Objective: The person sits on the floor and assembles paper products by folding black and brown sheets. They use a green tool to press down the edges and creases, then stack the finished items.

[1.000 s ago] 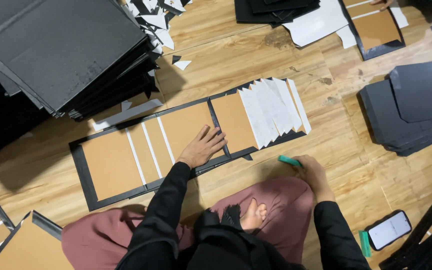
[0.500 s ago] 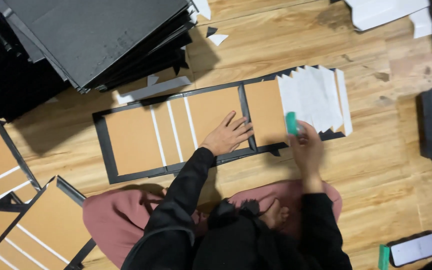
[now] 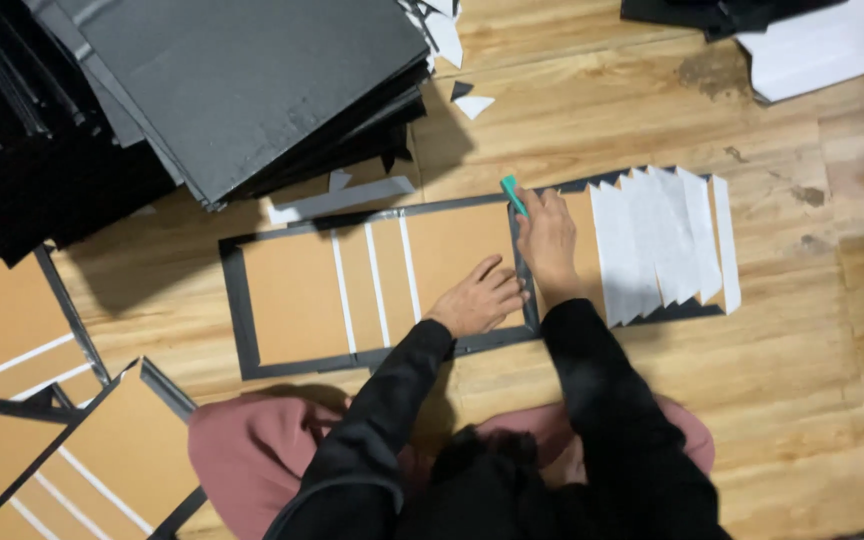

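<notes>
Cardboard panel (image 3: 292,295) is lying flat on the floor (image 3: 592,110). Left hand (image 3: 477,300) is pressing it open-palmed, steadying it, while right hand (image 3: 547,235) is gripping a green tool (image 3: 513,195) at the seam.

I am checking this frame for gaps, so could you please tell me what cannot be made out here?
- Head view: the green tool is mostly covered by the right hand; its tip is unreadable.
- The board under the left hand is hidden there.
- The black sheet stack is cut off by the top edge.
</notes>
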